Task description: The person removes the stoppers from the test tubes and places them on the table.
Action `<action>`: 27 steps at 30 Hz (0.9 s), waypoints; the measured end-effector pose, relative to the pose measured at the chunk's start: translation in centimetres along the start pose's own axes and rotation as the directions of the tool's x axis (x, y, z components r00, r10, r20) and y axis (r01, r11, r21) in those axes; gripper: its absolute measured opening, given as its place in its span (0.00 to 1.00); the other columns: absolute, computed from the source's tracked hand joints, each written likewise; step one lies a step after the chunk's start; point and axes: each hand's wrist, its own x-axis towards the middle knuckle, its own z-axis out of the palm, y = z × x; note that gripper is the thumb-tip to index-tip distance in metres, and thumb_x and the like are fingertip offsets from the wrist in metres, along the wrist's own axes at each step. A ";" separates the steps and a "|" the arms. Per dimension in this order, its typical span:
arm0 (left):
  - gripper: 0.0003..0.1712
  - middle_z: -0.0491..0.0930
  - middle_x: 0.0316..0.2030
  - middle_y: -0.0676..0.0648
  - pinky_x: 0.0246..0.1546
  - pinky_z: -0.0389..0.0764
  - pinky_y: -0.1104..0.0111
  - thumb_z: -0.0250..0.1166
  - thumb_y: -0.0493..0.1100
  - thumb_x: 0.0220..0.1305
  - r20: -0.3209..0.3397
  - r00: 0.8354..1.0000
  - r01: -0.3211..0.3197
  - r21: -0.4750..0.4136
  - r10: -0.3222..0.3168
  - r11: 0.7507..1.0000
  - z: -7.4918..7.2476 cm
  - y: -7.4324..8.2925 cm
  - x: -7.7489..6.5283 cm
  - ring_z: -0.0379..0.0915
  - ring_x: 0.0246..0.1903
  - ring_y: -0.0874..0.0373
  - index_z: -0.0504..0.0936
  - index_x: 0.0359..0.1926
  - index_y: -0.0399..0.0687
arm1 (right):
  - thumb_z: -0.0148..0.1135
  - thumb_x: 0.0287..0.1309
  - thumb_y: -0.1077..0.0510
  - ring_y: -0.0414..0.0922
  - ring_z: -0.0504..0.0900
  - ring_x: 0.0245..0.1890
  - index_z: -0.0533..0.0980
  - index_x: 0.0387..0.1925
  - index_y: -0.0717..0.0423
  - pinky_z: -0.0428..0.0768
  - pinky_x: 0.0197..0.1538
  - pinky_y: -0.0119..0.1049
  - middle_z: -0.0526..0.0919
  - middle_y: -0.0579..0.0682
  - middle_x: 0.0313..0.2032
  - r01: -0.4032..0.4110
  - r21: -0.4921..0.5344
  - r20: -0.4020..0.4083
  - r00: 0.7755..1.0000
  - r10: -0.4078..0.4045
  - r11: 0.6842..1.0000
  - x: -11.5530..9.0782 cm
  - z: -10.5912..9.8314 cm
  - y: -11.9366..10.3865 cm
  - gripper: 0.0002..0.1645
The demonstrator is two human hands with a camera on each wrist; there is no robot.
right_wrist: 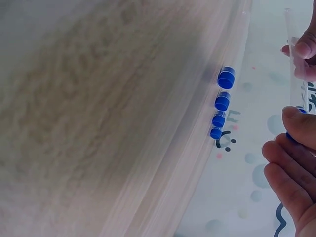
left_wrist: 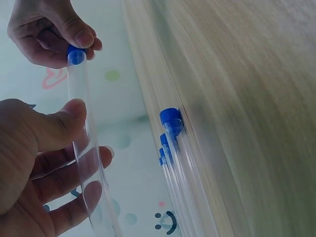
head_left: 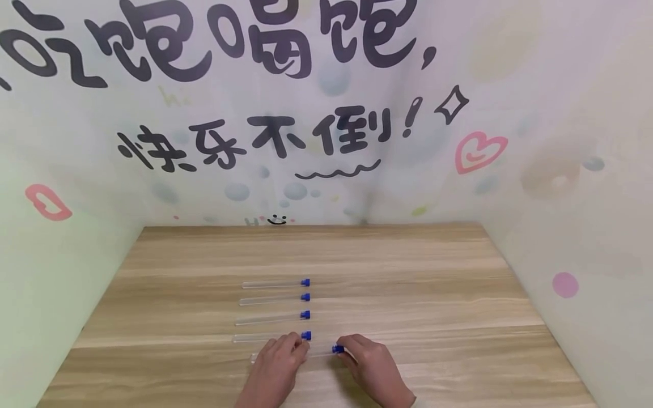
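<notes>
From the head view I have both hands at the lower middle of the frame, reaching up from the bottom edge. The left hand [head_left: 275, 365] is clamped on the body of a clear tube [left_wrist: 79, 89], thumb on one side and fingers behind it. The right hand [head_left: 371, 365], angled in from the lower right, pinches its blue cap [head_left: 338, 349] between thumb and fingertips. The tube's long axis runs left to right across the head frame, cap end right and slightly higher, rounded end left; it appears lifted off the worktop [head_left: 433, 283], though the gap is hard to judge. Just above it in the frame, four capped tubes [head_left: 267, 321] lie roughly parallel, caps also right.
</notes>
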 end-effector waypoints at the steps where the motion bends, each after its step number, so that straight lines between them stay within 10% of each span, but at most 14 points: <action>1: 0.10 0.75 0.30 0.52 0.26 0.72 0.72 0.68 0.40 0.45 0.000 1.000 0.002 0.004 -0.002 1.000 0.0 -0.1 0.0 0.73 0.29 0.61 0.83 0.33 0.47 | 0.72 0.36 0.60 0.32 0.80 0.27 0.76 0.29 0.50 0.75 0.29 0.22 0.81 0.40 0.27 -0.001 -0.003 -0.001 1.000 0.001 1.000 0.0 0.0 0.0 0.14; 27: 0.07 0.75 0.28 0.54 0.28 0.74 0.69 0.68 0.39 0.45 0.069 0.992 0.106 0.036 -0.108 0.994 0.0 -1.6 -1.3 0.71 0.29 0.62 0.82 0.30 0.48 | 0.76 0.26 0.61 0.31 0.75 0.24 0.76 0.24 0.49 0.72 0.26 0.21 0.77 0.38 0.28 -0.048 -0.041 -0.082 0.996 0.044 0.998 -0.9 -0.8 2.3 0.18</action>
